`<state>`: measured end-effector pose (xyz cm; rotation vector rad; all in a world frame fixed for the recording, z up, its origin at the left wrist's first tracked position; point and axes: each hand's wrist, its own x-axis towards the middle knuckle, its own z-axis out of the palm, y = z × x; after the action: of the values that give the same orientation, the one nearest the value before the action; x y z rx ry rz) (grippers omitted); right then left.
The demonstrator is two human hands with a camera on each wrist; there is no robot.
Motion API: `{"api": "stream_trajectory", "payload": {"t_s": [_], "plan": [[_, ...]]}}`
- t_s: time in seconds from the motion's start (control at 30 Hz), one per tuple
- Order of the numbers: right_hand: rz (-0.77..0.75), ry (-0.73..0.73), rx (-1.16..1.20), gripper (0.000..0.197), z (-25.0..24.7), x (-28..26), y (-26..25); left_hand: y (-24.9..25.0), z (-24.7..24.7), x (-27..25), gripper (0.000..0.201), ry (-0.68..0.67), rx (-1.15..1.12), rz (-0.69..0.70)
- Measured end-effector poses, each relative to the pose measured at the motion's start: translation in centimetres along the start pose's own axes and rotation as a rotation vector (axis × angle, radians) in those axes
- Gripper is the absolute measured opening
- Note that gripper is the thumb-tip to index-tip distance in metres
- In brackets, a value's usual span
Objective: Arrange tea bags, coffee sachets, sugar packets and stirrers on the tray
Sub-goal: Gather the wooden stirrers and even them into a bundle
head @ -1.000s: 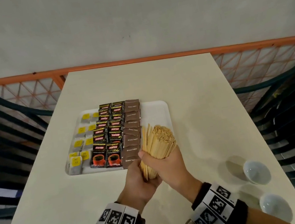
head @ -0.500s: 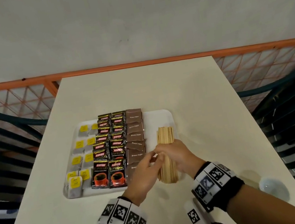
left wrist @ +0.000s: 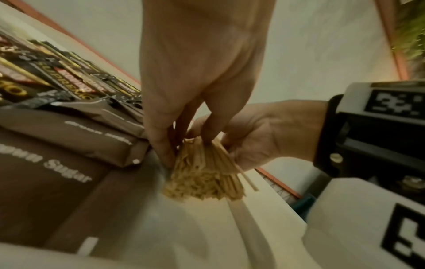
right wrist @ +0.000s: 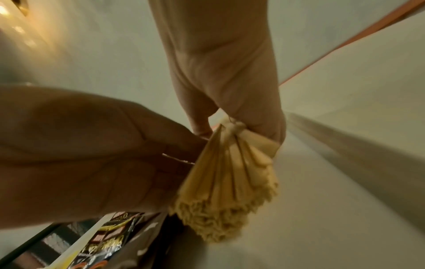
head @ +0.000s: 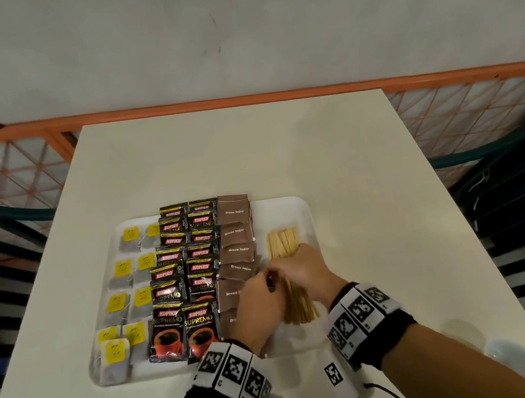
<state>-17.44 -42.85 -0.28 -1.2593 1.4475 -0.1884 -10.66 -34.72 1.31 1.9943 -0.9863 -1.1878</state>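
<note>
white tray sits on the table. contents, left to right: tea bags with yellow tags in two columns, black coffee sachets in two overlapping columns, brown sugar packets in one overlapping column, then a bundle of wooden stirrers lying lengthwise at the tray's right side, just beside the sugar. both my hands are on the bundle's middle. right hand grip: narrow, fingers curled over the stirrers from above. left hand grip: narrow, fingertips pinching the bundle's left edge next to the sugar packets. in the left wrist view the stick ends fan out unevenly. a white bowl stands on the table at near right, well apart from the tray.
</note>
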Motion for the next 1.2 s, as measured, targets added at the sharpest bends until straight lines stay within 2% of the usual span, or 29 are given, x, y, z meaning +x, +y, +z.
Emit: {"api": "stream_trajectory", "payload": {"t_s": [0.13, 0.2, 0.27, 0.4, 0.63, 0.8, 0.87, 0.93, 1.03, 1.13, 1.2], "plan": [[-0.074, 0.065, -0.088, 0.020, -0.6, -0.9, 0.1, 0.3, 0.4, -0.2, 0.027, 0.043, 0.274, 0.125], [-0.085, 0.088, -0.119, 0.029, -0.9, -1.0, 0.1, 0.4, 0.5, -0.4, 0.026, 0.040, 0.327, 0.126], [-0.082, 0.115, -0.174, 0.028, -1.1, -0.8, 0.3, 0.3, 0.5, -0.5, 0.026, 0.041, 0.373, 0.119], [-0.068, 0.134, -0.273, 0.014, -1.1, 0.0, 1.0, 0.1, 0.7, -0.6, 0.021, 0.022, 0.350, 0.103], [-0.104, 0.143, -0.396, 0.026, -1.8, -0.6, 1.9, -0.5, 1.0, -0.8, 0.016, 0.020, 0.308, 0.104], [-0.157, 0.169, -0.447, 0.005, -2.4, -2.5, 1.9, -0.2, 0.8, -1.4, 0.016, 0.042, 0.306, 0.142], [-0.222, 0.180, -0.459, 0.020, -2.9, -3.7, 2.1, 0.1, 0.7, -2.0, 0.016, 0.058, 0.284, 0.194], [-0.276, 0.208, -0.444, 0.031, -3.5, -5.0, 2.5, 0.0, 0.1, -3.1, 0.022, 0.085, 0.264, 0.249], [-0.313, 0.206, -0.387, 0.026, -4.2, -6.6, 4.1, -1.5, -1.7, -5.0, 0.020, 0.124, 0.263, 0.249], [-0.323, 0.186, -0.344, 0.020, -4.7, -7.7, 6.8, -4.4, -4.4, -6.8, 0.014, 0.247, 0.255, 0.205], [-0.308, 0.202, -0.321, 0.020, -5.0, -8.4, 8.5, -6.8, -6.6, -8.3, 0.016, 0.340, 0.246, 0.124]]}}
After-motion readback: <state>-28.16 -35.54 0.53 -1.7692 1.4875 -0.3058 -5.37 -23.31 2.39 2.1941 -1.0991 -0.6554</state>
